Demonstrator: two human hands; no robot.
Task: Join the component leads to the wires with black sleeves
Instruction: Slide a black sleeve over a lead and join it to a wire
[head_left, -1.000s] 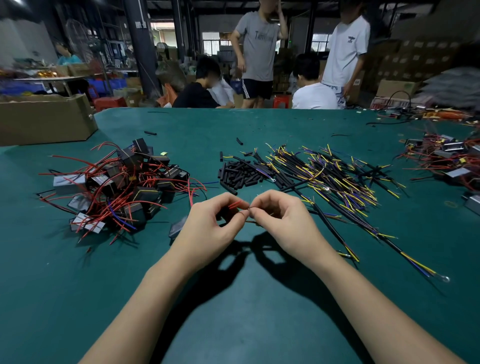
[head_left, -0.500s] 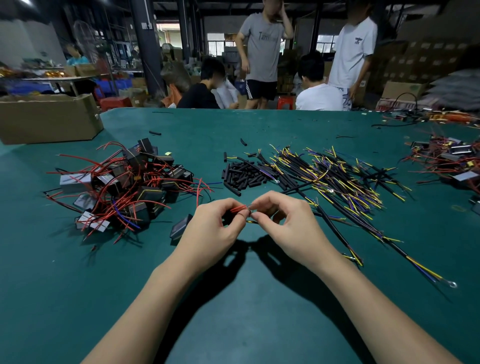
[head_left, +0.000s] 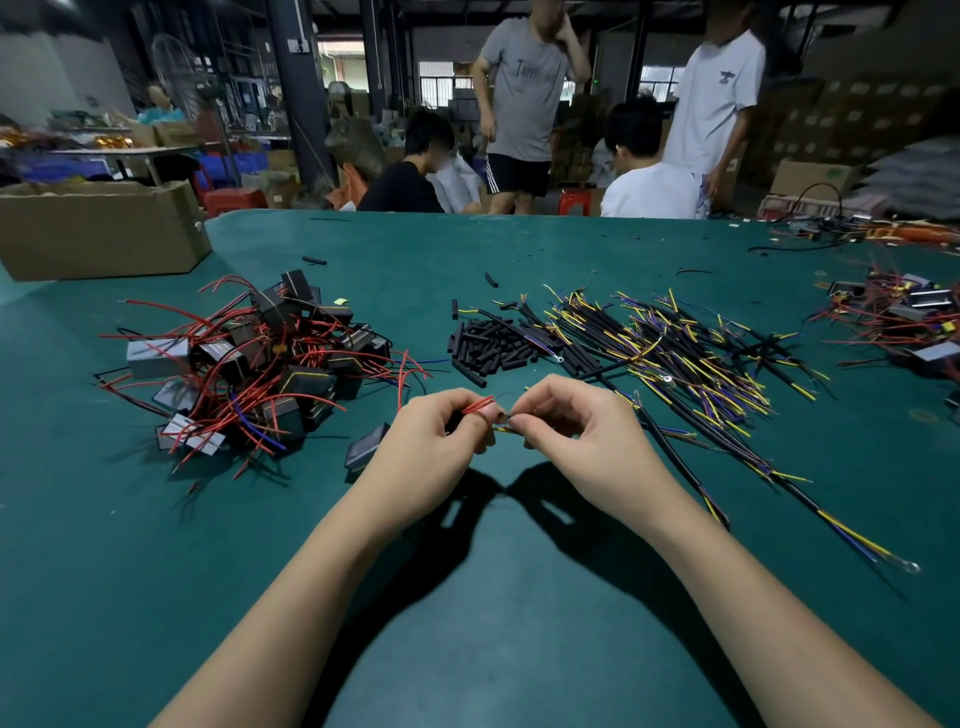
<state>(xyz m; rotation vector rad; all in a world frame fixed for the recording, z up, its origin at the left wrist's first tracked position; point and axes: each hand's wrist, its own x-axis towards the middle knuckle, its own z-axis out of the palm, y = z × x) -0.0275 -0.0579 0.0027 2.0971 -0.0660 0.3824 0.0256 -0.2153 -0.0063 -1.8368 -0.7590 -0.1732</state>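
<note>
Green bench (head_left: 519, 649): left hand (head_left: 431, 457) pinches red leads (head_left: 478, 405), right hand (head_left: 587, 441) pinches a wire (head_left: 501, 428); their joint hides between fingertips.

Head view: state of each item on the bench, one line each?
left hand: pinching red leads
right hand: pinching a wire end against the leads
component pile: loose heap, red leads tangled
black sleeves: loose pile, unused
sleeved wires: scattered heap, yellow and blue ends bare
cardboard box: open top
</note>
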